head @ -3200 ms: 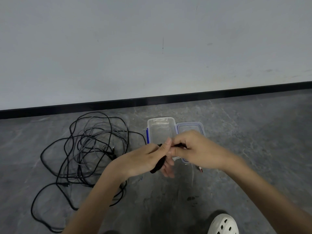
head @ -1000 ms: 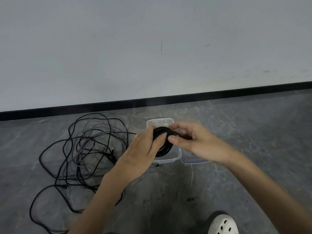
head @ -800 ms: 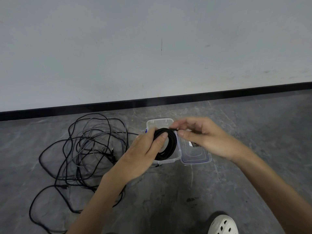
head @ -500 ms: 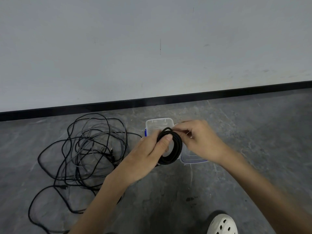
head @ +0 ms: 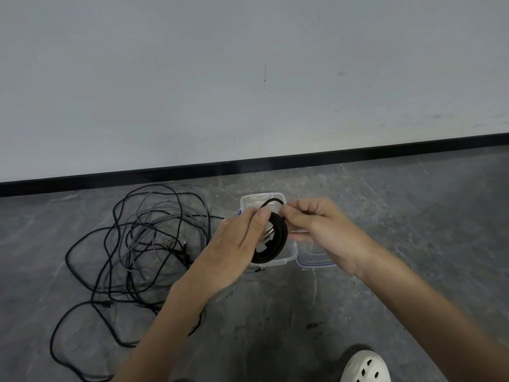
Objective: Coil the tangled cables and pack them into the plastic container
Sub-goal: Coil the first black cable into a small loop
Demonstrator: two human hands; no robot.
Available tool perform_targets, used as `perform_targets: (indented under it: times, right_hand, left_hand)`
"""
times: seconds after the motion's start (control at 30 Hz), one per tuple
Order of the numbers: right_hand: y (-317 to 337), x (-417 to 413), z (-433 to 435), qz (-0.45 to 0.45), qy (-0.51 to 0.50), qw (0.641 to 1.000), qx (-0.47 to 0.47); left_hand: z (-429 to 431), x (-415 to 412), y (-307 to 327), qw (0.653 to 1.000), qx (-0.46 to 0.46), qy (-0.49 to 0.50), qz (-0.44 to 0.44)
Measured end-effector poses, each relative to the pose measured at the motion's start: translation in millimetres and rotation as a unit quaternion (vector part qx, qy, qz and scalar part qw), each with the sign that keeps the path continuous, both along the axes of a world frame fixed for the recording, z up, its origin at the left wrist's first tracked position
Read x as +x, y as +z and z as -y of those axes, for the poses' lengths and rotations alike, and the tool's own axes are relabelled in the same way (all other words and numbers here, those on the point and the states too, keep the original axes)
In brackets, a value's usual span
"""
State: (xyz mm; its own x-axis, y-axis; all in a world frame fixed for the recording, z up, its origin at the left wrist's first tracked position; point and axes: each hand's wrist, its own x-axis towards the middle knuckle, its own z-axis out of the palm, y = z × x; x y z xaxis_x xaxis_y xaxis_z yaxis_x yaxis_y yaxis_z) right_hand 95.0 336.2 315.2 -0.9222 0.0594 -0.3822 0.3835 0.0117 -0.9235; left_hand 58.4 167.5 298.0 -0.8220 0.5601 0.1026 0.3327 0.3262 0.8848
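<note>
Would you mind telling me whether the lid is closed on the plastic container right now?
No, the lid lies open flat on the floor beside the plastic container, whose top is uncovered.

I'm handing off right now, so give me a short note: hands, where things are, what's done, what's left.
Left hand: holds the black coil above the open container.
Right hand: fingers pinch the coil's loose top loop.
Lid lies beside the container, to its right.
Done: one cable coiled, not yet in.
Left: pack it, then coil the tangled cables on the floor, to the left.
</note>
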Motion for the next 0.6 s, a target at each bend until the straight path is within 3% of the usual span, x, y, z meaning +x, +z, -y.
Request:
perform_targets:
  times: [0.47,0.6]
  right_hand:
    - [3.1,4.5,4.8,0.072,-0.005,0.994,-0.078]
    - [1.3,3.1,8.4,0.078,-0.034,0.99,-0.111]
  left_hand:
    - [-5.2,1.9,-1.6,1.0,0.024,0.005,0.01]
    - [-5.0,2.0,-3.1,0.999,0.015,0.02,-0.024]
